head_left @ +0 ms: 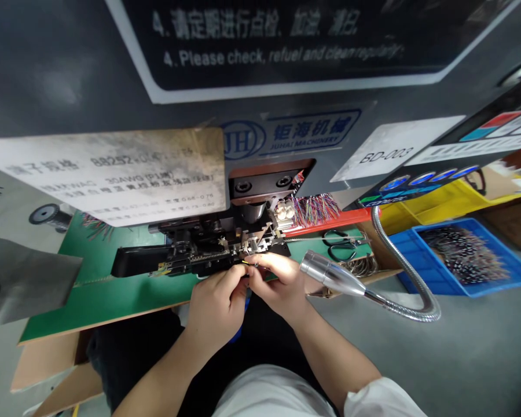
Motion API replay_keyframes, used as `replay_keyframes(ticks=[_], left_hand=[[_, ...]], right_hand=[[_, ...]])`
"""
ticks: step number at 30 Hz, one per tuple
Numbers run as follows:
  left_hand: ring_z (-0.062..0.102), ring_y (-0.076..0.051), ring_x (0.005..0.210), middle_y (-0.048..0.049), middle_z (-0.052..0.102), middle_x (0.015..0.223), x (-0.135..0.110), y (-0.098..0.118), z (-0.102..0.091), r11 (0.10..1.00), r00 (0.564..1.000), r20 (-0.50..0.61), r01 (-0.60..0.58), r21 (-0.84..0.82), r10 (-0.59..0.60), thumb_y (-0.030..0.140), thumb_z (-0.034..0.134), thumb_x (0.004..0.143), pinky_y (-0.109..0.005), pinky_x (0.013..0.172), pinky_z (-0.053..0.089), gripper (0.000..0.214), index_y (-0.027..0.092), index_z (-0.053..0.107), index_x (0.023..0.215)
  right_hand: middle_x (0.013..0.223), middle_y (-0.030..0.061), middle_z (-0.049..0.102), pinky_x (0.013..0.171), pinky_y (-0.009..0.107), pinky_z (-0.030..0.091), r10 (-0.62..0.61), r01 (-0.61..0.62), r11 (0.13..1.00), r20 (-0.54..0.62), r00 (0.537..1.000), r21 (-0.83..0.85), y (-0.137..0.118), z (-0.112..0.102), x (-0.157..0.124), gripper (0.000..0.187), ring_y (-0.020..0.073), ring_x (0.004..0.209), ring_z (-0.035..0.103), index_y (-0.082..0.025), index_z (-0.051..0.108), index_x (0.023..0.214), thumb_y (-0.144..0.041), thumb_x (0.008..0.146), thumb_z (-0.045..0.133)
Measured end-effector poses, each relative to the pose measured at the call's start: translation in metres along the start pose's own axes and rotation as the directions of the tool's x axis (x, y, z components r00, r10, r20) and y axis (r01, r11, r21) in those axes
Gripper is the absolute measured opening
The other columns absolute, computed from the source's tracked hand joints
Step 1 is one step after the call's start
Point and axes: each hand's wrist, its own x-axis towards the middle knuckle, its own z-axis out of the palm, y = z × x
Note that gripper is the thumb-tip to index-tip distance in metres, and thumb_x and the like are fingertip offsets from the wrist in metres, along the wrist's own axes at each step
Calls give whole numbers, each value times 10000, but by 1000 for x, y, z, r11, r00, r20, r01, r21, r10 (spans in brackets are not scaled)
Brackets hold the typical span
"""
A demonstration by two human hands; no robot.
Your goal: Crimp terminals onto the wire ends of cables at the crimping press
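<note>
My left hand (219, 298) is closed in a pinch just in front of the terminal crimping machine's tooling (254, 240). A thin yellow wire (245, 262) shows at its fingertips. From the other side, my right hand (282, 284) meets it with thumb and forefinger pinched at the same wire, its forefinger beside the metal applicator. Most of the wire is hidden by my fingers, and its ends are too small to make out.
A silver gooseneck lamp (334, 275) curves in close to my right hand. Black-handled scissors (341, 246) lie on the green table (147, 298). Behind them, a red tray (351, 219) holds coloured wires. A blue bin (464, 286) of wires stands at right; the grey machine housing (191, 113) overhangs my hands.
</note>
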Motion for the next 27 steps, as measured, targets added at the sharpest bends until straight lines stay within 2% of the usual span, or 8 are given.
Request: replay_keyframes(ticks=[2, 5, 13, 17, 20, 23, 27], left_hand=[[703, -168, 737, 4, 756, 844, -1, 0, -1, 1000, 1000, -12, 5, 1, -5, 187, 517, 945, -240, 654, 457, 155, 239, 651, 1004], [704, -170, 737, 6, 757, 844, -2, -2, -3, 1000, 1000, -21, 14, 2, -14, 174, 521, 933, -241, 662, 464, 170, 239, 645, 1029], [725, -192, 772, 11, 775, 888, -1, -2, 0, 998, 995, -76, 66, 14, -64, 217, 526, 947, -250, 659, 475, 179, 257, 645, 1075], [716, -191, 744, 9, 766, 846, -1, 0, -1, 997, 995, -67, 78, 24, -76, 214, 530, 942, -249, 648, 468, 171, 253, 656, 1052], [705, -180, 728, -1, 756, 816, 0, 0, -2, 999, 998, -53, 46, 19, -45, 192, 517, 940, -241, 643, 460, 178, 241, 662, 1031], [702, -171, 739, -6, 755, 820, 0, 0, -3, 1000, 1000, -25, 12, -10, -12, 178, 503, 945, -236, 654, 461, 183, 236, 664, 1012], [712, -166, 787, -6, 767, 897, 1, -1, -4, 998, 1000, 15, -5, -69, 6, 200, 514, 957, -234, 684, 474, 172, 247, 661, 1034]], right_hand=[[898, 47, 765, 642, 265, 588, 31, -31, 999, -14, 999, -5, 0, 1, 0, 184, 171, 735, 718, -193, 706, 997, -114, 835, 667], [867, 49, 760, 582, 248, 568, 69, -69, 997, -19, 997, 19, -1, 3, 1, 144, 154, 661, 695, -180, 710, 975, -143, 839, 679], [771, 11, 706, 592, 241, 547, 61, -60, 998, -41, 997, 13, -3, 8, 7, 93, 130, 607, 635, -197, 694, 932, -147, 872, 645], [738, 4, 676, 531, 229, 499, 85, -85, 996, -31, 996, 12, -4, 9, 5, 71, 112, 554, 581, -195, 685, 910, -162, 885, 628], [641, -27, 595, 490, 227, 459, 141, -142, 990, -68, 988, 1, -4, 10, 2, 52, 102, 499, 515, -191, 672, 898, -184, 853, 647], [552, -68, 478, 482, 229, 450, 235, -234, 972, -97, 967, 25, -6, 9, 2, 113, 96, 458, 452, -190, 665, 924, -211, 813, 663], [563, -53, 472, 481, 229, 444, 288, -286, 953, -12, 957, 103, -9, 6, 3, 138, 104, 484, 451, -184, 686, 925, -217, 806, 624]])
